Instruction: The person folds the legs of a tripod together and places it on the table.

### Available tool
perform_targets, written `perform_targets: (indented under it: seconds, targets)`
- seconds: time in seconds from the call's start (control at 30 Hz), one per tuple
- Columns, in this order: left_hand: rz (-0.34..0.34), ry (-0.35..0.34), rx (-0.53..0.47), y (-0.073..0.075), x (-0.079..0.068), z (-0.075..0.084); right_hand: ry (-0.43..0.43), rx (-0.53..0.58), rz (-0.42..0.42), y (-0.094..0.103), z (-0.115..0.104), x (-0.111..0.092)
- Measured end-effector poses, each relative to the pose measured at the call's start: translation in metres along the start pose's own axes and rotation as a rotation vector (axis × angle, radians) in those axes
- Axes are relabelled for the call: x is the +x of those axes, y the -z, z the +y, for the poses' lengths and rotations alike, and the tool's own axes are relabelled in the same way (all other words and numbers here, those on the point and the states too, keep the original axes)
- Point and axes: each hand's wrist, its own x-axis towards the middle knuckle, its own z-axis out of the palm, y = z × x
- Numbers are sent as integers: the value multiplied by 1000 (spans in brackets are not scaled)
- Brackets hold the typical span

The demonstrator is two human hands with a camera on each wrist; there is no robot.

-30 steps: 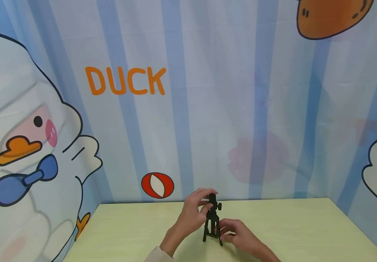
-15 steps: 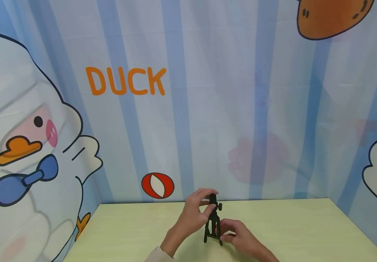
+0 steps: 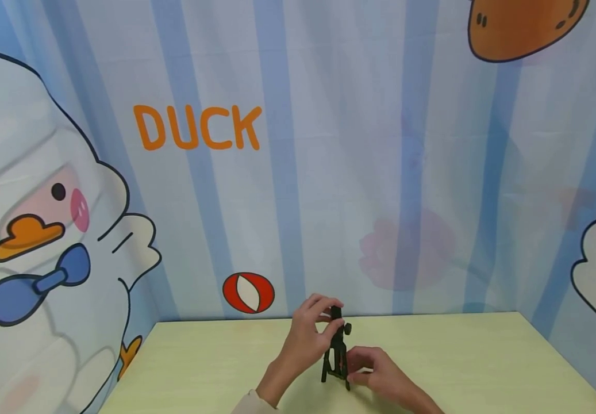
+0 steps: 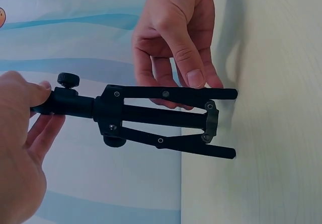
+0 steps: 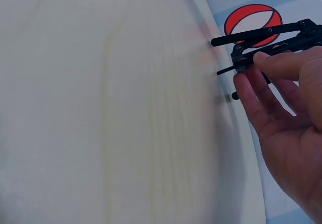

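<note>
A small black tripod (image 3: 337, 351) stands upright between my two hands, its legs pointing down at the table and only slightly spread. My left hand (image 3: 305, 333) grips its top, with thumb and fingers round the head near a side knob (image 4: 68, 80). Lower down, my right hand (image 3: 377, 371) holds one leg (image 5: 274, 53) between thumb and fingers. In the left wrist view the legs, the centre column (image 4: 163, 117) and a hinged brace (image 4: 210, 122) show plainly. Whether the feet touch the table I cannot tell. The left fingers hide part of the head.
The pale yellow table (image 3: 215, 362) reaches back to a blue striped curtain (image 3: 329, 172). Printed on the curtain are a large duck (image 3: 34, 316), orange letters (image 3: 199, 127) and a red-and-white ball (image 3: 248, 293).
My left thumb has shifted slightly to the right across the tripod's head. The tripod has turned a little, and its legs look slightly different; both hands stay in about the same place.
</note>
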Motion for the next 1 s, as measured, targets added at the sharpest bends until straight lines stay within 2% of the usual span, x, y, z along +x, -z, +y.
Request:
perform_targets:
  seconds: [0.1,0.3,0.47,0.57,0.8,1.0]
  targets:
    - [-6,7,-13,1,0,1,17,-24,21,0,1,0]
    - [-33,11,-47,4,-1,1,-88,-43,157,4,-1,2]
    - [-57,-1,-41,5,-2,1,-99,-51,243,4,-2,2]
    - [-69,13,-47,6,-2,1,-85,-47,216,4,-1,2]
    - [-102,51,-87,7,-4,-1,-73,73,43,7,2,2]
    - [-118,57,-134,10,-3,-5,-33,76,-24,5,4,1]
